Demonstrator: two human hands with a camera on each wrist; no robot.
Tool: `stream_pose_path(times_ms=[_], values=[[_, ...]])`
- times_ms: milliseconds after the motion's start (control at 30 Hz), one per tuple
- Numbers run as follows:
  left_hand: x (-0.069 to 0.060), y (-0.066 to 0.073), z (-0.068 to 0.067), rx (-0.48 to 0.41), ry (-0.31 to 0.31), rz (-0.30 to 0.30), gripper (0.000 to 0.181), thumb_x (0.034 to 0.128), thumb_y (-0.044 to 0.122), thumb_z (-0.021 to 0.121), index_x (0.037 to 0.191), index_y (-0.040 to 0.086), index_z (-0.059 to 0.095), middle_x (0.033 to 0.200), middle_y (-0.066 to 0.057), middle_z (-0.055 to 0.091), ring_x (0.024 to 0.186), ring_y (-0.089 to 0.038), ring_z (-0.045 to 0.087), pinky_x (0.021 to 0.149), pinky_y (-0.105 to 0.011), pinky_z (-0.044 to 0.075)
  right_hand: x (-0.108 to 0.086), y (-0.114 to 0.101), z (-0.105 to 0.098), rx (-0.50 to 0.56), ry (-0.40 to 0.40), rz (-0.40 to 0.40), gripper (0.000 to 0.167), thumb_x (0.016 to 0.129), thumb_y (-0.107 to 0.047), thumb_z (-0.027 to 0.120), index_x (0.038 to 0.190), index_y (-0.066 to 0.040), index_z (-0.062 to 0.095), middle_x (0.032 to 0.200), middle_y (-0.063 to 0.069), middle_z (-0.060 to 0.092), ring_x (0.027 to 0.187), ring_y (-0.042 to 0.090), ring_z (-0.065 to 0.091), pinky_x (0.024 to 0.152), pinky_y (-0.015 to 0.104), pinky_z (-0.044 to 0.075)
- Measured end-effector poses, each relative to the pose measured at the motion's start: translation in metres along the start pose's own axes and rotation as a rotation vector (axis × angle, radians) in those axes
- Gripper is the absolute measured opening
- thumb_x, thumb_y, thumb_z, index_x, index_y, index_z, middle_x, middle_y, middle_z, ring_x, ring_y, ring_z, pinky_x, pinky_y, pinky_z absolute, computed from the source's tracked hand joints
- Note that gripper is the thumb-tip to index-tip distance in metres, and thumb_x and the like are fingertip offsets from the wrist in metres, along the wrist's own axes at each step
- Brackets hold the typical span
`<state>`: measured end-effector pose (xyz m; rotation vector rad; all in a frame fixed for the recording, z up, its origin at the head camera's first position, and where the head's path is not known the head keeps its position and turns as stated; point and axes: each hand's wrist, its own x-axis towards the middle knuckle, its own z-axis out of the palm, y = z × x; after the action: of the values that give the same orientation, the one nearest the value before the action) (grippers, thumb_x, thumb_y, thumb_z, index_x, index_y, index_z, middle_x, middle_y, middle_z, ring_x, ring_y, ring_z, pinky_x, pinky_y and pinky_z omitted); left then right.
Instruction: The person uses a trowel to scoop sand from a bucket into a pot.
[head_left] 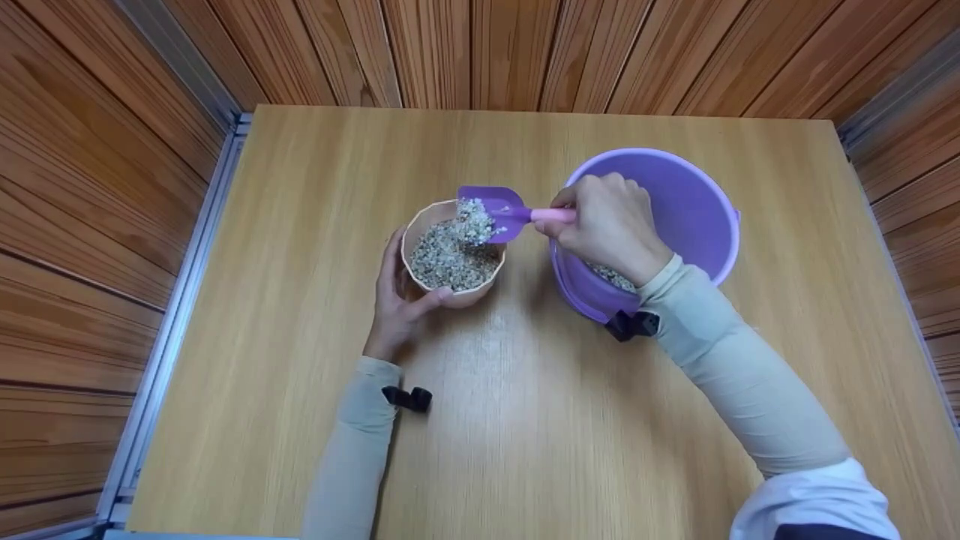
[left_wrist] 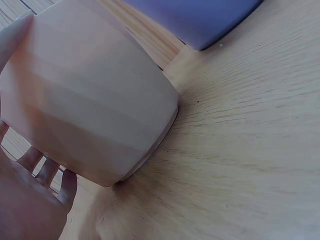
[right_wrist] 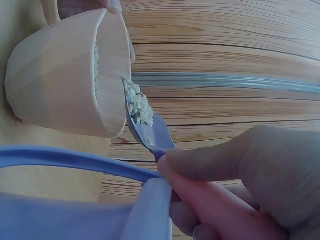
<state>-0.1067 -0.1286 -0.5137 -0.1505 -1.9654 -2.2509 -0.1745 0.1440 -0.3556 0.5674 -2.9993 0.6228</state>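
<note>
My left hand (head_left: 391,315) holds a pale peach flowerpot (head_left: 474,297), thumb at the near side and fingers round the left. Grey-white gravel (head_left: 444,261) fills much of the pot. The left wrist view shows the faceted pot wall (left_wrist: 95,100) standing on the table. In my right hand (head_left: 616,221) is a small toy shovel (head_left: 512,199), gripped by its pink handle (right_wrist: 210,200). Its purple blade lies over the pot's right rim, bearing a heap of pale gravel (right_wrist: 139,106). Behind and below the right hand stands a purple bucket (head_left: 694,206), with gravel visible low inside.
The bucket's handle (right_wrist: 75,156) hangs along its near left side. Pot and bucket stand apart on a wooden table (head_left: 315,225). Wood-plank walls (head_left: 510,52) rise at the back and sides, with a metal rail (head_left: 191,277) along the left edge.
</note>
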Motion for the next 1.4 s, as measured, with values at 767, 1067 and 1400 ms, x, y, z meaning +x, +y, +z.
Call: stream_pose_path(times_ms=[767, 1067, 1400], values=[[-0.001, 0.002, 0.000, 0.012, 0.008, -0.007, 0.104, 0.0746, -0.002, 0.082, 0.160, 0.000, 0.022, 0.164, -0.014, 0.025, 0.152, -0.029, 0.021, 0.124, -0.046, 0.016, -0.001, -0.001, 0.003, -0.080, 0.042, -0.062, 0.022, 0.087, -0.035, 0.078, 0.087, -0.014, 0.082, 0.060, 0.001, 0.060, 0.055, 0.024, 0.052, 0.049, 0.038, 0.040], [0.004, -0.028, -0.008, 0.030, 0.017, 0.002, 0.109, 0.0736, 0.000, 0.084, 0.162, 0.010, 0.021, 0.165, -0.005, 0.025, 0.151, -0.019, 0.023, 0.123, -0.038, 0.020, -0.001, 0.000, 0.005, -0.134, 0.098, -0.102, 0.021, 0.086, -0.034, 0.079, 0.082, -0.014, 0.082, 0.058, 0.002, 0.058, 0.053, 0.027, 0.051, 0.047, 0.045, 0.043], [0.003, -0.031, -0.008, 0.018, 0.013, 0.040, 0.109, 0.0727, 0.014, 0.089, 0.161, 0.012, 0.025, 0.163, 0.000, 0.030, 0.150, -0.017, 0.025, 0.123, -0.038, 0.020, -0.002, -0.001, 0.009, -0.148, 0.159, -0.162, 0.020, 0.088, -0.030, 0.079, 0.078, -0.012, 0.079, 0.060, 0.004, 0.058, 0.055, 0.027, 0.052, 0.049, 0.047, 0.043]])
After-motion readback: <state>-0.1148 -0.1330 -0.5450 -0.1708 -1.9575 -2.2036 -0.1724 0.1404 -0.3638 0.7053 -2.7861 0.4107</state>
